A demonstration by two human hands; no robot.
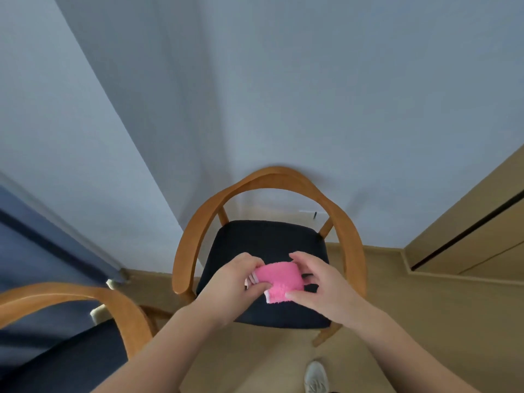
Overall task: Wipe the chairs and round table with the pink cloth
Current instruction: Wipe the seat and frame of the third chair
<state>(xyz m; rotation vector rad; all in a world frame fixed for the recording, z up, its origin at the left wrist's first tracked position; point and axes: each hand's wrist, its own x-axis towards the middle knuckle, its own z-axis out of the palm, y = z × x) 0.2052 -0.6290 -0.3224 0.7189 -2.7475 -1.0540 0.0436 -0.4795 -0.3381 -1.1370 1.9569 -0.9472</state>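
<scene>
A folded pink cloth (280, 282) with a white hem is held between both hands above the dark seat (263, 242) of a wooden armchair (204, 222). My left hand (235, 282) pinches the cloth's left end with thumb and fingers. My right hand (320, 287) grips its right side, fingers curled over the top edge and thumb at the lower corner. A second wooden chair (93, 296) with a dark seat shows at the lower left. The round table is not in view.
A pale wall stands close behind the armchair. A blue curtain (31, 251) hangs at the left. A wooden cabinet (467, 236) with a dark gap fills the right side. The floor is tan wood, and a white shoe (316, 377) shows at the bottom.
</scene>
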